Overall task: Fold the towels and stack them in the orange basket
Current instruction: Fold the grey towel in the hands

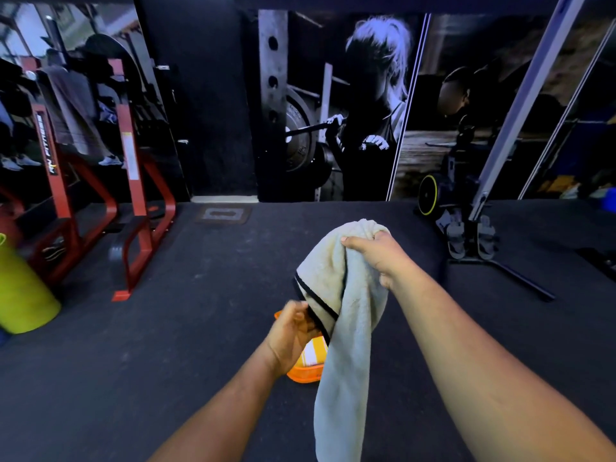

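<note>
While the right hand [378,251] bunches the pale towel [346,328] high, its grip clenched round the top, the left hand [293,331] pinches its black-trimmed edge above the orange basket [305,373] on the floor.

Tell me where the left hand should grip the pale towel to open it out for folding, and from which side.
Grip the black-trimmed edge of the pale towel, coming from the left. The right hand bunches the top and the rest hangs limp. That hem faces the left hand, whose fingers already curl there, so pulling it sideways would likely spread the cloth.
</note>
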A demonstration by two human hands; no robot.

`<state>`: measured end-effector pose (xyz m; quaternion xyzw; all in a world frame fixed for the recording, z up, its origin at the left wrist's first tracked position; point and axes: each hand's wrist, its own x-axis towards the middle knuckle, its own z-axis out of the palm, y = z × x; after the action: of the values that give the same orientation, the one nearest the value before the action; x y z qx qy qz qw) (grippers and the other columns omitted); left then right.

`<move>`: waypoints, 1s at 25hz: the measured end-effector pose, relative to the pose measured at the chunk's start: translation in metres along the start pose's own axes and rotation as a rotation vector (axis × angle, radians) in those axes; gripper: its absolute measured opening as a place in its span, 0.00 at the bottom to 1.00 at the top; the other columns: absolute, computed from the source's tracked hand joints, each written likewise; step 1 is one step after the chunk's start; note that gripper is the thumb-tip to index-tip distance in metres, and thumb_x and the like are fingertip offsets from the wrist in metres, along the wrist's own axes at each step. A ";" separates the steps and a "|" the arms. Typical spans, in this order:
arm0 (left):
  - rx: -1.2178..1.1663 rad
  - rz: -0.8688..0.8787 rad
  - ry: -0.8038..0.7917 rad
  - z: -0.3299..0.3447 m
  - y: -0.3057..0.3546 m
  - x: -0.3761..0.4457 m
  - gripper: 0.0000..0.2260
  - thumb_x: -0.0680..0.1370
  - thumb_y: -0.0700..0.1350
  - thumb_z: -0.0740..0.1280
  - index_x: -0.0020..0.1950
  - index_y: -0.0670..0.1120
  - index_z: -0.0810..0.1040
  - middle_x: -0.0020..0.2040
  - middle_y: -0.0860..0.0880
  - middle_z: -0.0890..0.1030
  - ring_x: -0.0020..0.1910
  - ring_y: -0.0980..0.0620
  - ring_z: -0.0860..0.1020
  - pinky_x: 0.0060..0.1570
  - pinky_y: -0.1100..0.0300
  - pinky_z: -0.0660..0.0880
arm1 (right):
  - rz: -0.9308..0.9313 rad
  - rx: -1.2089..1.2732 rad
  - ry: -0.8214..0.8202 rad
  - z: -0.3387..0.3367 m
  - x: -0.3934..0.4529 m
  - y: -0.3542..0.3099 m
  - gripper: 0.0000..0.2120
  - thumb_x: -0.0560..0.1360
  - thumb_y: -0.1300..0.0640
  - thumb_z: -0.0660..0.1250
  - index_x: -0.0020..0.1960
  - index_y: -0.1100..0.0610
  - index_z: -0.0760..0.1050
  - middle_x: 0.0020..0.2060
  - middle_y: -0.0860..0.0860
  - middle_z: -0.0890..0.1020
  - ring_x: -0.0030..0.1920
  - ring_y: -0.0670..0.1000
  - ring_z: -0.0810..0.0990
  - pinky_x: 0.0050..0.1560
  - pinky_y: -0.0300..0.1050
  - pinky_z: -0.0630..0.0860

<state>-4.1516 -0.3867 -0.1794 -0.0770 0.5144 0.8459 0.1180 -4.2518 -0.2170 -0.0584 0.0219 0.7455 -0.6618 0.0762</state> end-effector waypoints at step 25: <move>0.428 -0.052 0.004 -0.055 0.053 -0.003 0.25 0.72 0.46 0.77 0.67 0.42 0.78 0.59 0.41 0.84 0.58 0.42 0.83 0.63 0.41 0.77 | 0.105 0.291 -0.162 -0.006 -0.012 0.080 0.07 0.79 0.59 0.68 0.56 0.59 0.79 0.46 0.58 0.86 0.46 0.56 0.85 0.44 0.52 0.81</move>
<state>-4.1633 -0.4593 -0.1586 -0.0652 0.6803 0.7139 0.1526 -4.2299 -0.2002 -0.1351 0.0182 0.6312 -0.7573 0.1665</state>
